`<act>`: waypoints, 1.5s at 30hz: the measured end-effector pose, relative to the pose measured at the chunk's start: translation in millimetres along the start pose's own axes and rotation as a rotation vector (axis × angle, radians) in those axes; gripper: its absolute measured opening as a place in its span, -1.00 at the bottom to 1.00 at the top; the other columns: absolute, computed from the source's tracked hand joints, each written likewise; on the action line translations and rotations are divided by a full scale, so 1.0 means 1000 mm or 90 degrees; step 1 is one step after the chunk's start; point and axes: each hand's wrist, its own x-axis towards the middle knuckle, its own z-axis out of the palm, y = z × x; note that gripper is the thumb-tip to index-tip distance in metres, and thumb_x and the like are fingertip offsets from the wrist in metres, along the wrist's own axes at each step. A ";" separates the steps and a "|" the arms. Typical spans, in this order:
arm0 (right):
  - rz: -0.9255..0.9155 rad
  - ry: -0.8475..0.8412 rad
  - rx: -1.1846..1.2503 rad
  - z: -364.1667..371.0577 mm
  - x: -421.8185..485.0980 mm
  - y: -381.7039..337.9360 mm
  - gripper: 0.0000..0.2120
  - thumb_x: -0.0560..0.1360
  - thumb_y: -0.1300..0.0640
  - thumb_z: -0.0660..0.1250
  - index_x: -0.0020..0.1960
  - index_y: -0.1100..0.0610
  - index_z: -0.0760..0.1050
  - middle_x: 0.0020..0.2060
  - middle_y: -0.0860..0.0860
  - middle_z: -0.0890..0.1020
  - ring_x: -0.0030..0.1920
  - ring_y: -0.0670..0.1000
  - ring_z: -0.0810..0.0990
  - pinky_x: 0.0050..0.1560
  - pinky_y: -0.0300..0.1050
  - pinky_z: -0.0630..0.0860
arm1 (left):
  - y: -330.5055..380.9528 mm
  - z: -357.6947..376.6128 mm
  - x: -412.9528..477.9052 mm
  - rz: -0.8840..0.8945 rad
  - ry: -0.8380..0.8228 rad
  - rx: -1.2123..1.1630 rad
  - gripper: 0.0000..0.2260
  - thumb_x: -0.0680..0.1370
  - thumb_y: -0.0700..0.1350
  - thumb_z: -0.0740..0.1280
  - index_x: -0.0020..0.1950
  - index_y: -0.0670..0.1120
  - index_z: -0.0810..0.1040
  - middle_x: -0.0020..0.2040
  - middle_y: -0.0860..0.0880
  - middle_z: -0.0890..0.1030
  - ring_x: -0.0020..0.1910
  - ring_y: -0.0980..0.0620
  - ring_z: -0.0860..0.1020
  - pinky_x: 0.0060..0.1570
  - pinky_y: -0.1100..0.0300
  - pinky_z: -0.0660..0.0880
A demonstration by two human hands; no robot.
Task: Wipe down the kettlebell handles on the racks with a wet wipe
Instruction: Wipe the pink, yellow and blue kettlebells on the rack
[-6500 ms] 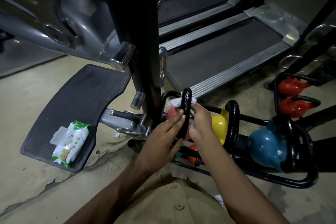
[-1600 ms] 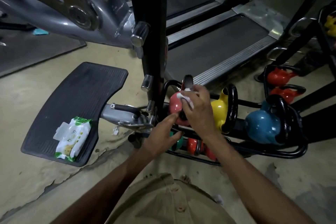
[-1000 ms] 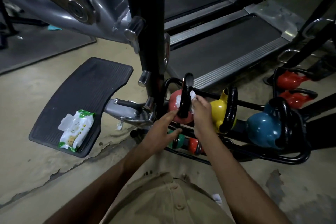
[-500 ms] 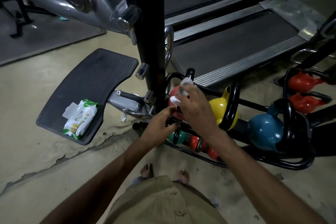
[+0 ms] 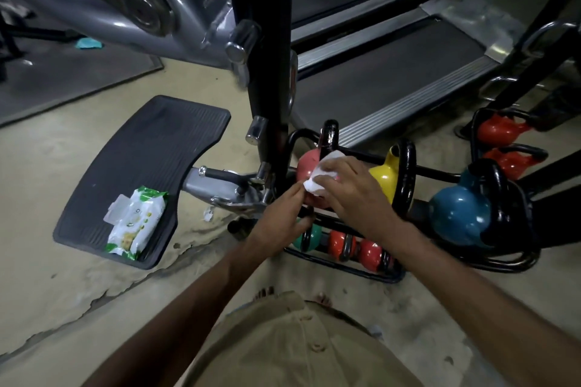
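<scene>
A pink kettlebell (image 5: 307, 161) with a glossy black handle (image 5: 328, 139) sits at the left end of a low black rack (image 5: 440, 173). My right hand (image 5: 349, 187) holds a white wet wipe (image 5: 323, 174) against the lower part of that handle. My left hand (image 5: 284, 215) reaches in beside it, fingertips touching the wipe's lower edge near the handle's base. To the right on the same rack stand a yellow kettlebell (image 5: 385, 174) and a blue kettlebell (image 5: 459, 215), each with a black handle. Small green and red kettlebells (image 5: 338, 242) sit on the lower tier.
A wet wipe pack (image 5: 135, 222) lies on a black rubber footplate (image 5: 141, 163) to the left. A black upright post (image 5: 262, 50) rises just left of the rack. Treadmill decks (image 5: 386, 75) lie behind. Two red kettlebells (image 5: 500, 132) sit at the far right. The floor is cracked concrete.
My right hand has slid the wipe from near the handle's top down to its lower part. My left hand has stayed by the handle's base. The camera has shifted slightly.
</scene>
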 end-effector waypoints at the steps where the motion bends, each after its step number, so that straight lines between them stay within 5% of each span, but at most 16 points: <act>1: 0.120 0.063 0.069 0.003 -0.005 -0.015 -0.81 0.58 0.24 0.43 0.18 0.20 0.63 0.18 0.14 0.58 0.21 0.14 0.53 0.31 -0.04 0.46 | -0.003 -0.001 0.002 0.002 -0.013 0.014 -0.38 0.58 -0.11 0.41 0.61 -0.03 0.28 0.56 0.09 0.35 0.37 0.11 0.48 0.29 0.17 0.49; 3: 0.402 0.183 0.223 0.011 -0.009 -0.045 -0.82 0.61 0.27 0.39 0.20 0.16 0.59 0.15 0.05 0.58 0.18 -0.01 0.56 0.21 -0.17 0.51 | -0.008 -0.004 0.004 0.006 -0.039 0.047 -0.34 0.61 -0.07 0.41 0.66 0.00 0.20 0.62 0.08 0.27 0.46 0.06 0.43 0.39 0.08 0.46; 5: 0.639 0.254 0.431 0.020 -0.006 -0.062 -0.82 0.64 0.25 0.30 0.16 0.04 0.58 0.04 -0.03 0.64 0.06 -0.09 0.60 0.08 -0.11 0.56 | -0.013 -0.006 0.006 0.019 -0.057 0.067 -0.31 0.62 -0.05 0.40 0.68 0.04 0.14 0.65 0.09 0.22 0.52 0.03 0.39 0.45 0.05 0.43; 7: 0.752 0.279 0.606 0.026 0.006 -0.063 -0.76 0.65 0.26 0.22 0.13 0.02 0.61 -0.03 0.01 0.69 -0.02 -0.05 0.64 0.00 -0.05 0.57 | -0.018 -0.008 0.008 0.039 -0.073 0.074 -0.29 0.62 -0.05 0.40 0.69 0.05 0.12 0.65 0.10 0.21 0.53 0.03 0.38 0.47 0.04 0.41; 11: 0.827 0.282 0.768 0.021 0.029 -0.049 -0.70 0.64 0.33 0.18 0.23 0.16 0.63 -0.05 0.01 0.75 -0.08 -0.12 0.71 -0.12 -0.27 0.57 | -0.023 -0.011 0.013 0.062 -0.082 0.096 -0.33 0.62 -0.06 0.40 0.67 -0.05 0.19 0.64 0.05 0.24 0.52 0.00 0.40 0.47 0.07 0.40; 16: 0.777 0.320 0.632 0.026 0.003 -0.069 -0.80 0.64 0.28 0.28 0.19 0.09 0.59 0.05 0.01 0.69 0.01 -0.12 0.65 0.00 -0.19 0.57 | -0.027 -0.013 0.010 0.088 -0.081 0.071 -0.29 0.61 -0.08 0.41 0.69 0.00 0.15 0.65 0.09 0.23 0.48 0.04 0.42 0.37 0.27 0.34; 19: 0.596 0.292 0.317 0.031 -0.005 -0.079 -0.82 0.59 0.31 0.36 0.14 0.12 0.60 0.12 0.00 0.55 0.12 -0.08 0.56 0.13 -0.16 0.56 | -0.029 -0.014 0.011 0.082 -0.089 0.068 -0.33 0.60 -0.10 0.41 0.66 -0.02 0.21 0.64 0.07 0.25 0.45 0.02 0.46 0.32 0.27 0.37; 23: 0.200 0.114 -0.066 0.029 -0.011 -0.054 -0.81 0.65 0.29 0.29 0.19 0.24 0.63 0.24 0.21 0.57 0.28 0.20 0.54 0.34 0.07 0.50 | -0.035 -0.013 0.014 0.097 -0.112 0.034 -0.35 0.53 -0.16 0.40 0.61 -0.02 0.29 0.56 0.07 0.36 0.30 -0.01 0.56 0.21 0.14 0.54; 26: 0.031 -0.069 -0.235 0.016 0.008 -0.029 -0.79 0.68 0.14 0.25 0.15 0.18 0.63 0.33 0.21 0.57 0.47 0.23 0.44 0.54 0.31 0.24 | -0.035 -0.012 0.014 0.109 -0.109 0.043 -0.41 0.52 -0.16 0.38 0.55 -0.06 0.36 0.47 0.06 0.43 0.26 -0.04 0.57 0.13 0.09 0.57; 32: -0.110 -0.355 -0.350 0.002 0.059 -0.023 -0.74 0.59 0.09 0.21 -0.06 0.15 0.66 -0.14 0.05 0.68 0.18 0.20 0.58 0.56 0.44 0.06 | -0.035 -0.012 0.013 0.087 -0.110 0.076 -0.42 0.55 -0.15 0.40 0.56 -0.06 0.34 0.52 0.08 0.39 0.26 -0.04 0.58 0.09 0.20 0.51; 39: -0.247 -0.157 -0.275 -0.004 0.013 -0.010 -0.77 0.64 0.28 0.15 0.09 0.18 0.60 0.07 0.12 0.59 0.20 0.17 0.53 0.49 0.25 0.32 | -0.031 -0.006 0.010 0.052 -0.077 0.056 -0.37 0.56 -0.17 0.35 0.62 0.02 0.29 0.63 0.14 0.27 0.30 0.03 0.56 0.05 0.28 0.47; 45: -0.020 0.041 -0.117 0.017 -0.019 -0.029 -0.84 0.61 0.35 0.27 0.06 0.24 0.62 0.04 0.16 0.61 0.09 0.17 0.56 0.27 0.04 0.47 | -0.029 -0.009 0.009 0.054 -0.079 0.013 -0.33 0.54 -0.20 0.37 0.64 0.07 0.29 0.62 0.17 0.27 0.42 0.14 0.47 0.24 0.36 0.39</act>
